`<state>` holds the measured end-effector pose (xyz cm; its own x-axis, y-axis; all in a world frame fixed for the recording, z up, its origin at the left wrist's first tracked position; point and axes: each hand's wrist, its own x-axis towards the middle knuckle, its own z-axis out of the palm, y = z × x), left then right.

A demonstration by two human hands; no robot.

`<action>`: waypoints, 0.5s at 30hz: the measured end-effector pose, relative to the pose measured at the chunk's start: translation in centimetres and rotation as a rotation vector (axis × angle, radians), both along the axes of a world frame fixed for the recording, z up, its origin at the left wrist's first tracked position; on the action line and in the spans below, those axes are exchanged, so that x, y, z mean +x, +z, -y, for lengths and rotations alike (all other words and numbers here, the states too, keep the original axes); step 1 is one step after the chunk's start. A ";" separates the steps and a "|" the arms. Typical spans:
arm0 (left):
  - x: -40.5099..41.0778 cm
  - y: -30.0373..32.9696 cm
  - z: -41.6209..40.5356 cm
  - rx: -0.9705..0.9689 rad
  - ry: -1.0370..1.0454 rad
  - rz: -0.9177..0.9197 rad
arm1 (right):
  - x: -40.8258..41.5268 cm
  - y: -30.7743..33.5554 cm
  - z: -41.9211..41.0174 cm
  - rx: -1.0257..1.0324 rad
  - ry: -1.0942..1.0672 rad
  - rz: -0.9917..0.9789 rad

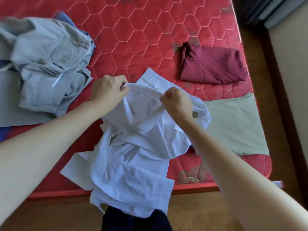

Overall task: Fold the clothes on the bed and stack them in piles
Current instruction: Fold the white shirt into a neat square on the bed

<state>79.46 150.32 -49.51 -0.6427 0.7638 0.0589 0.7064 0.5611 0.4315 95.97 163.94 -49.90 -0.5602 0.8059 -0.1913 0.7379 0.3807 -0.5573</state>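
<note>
A crumpled white button shirt (133,155) hangs from my two hands over the near edge of the red quilted mattress (136,30). My left hand (108,90) pinches the collar at its left end. My right hand (176,101) pinches the collar at its right end. The shirt's lower part drapes past the mattress edge toward my legs. A folded maroon garment (213,64) lies at the right of the bed. A flat olive-green garment (236,125) lies near the right front corner. A heap of unfolded grey clothes (50,64) sits at the left.
A blue garment (66,18) peeks out behind the grey heap. Brown wooden floor (275,114) runs along the right side and in front of the bed. A dark curtain or furniture (266,10) stands at the top right.
</note>
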 end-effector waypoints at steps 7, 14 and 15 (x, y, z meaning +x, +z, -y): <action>-0.4 15.9 0.1 0.207 0.032 -0.157 | -1.0 17.2 -2.4 0.310 0.179 -0.159; 1.5 39.3 0.8 0.484 0.101 -0.411 | -0.5 40.5 -3.0 0.616 0.243 -0.417; 1.8 42.9 1.0 0.532 0.085 -0.440 | -0.1 43.9 -2.9 0.658 0.243 -0.455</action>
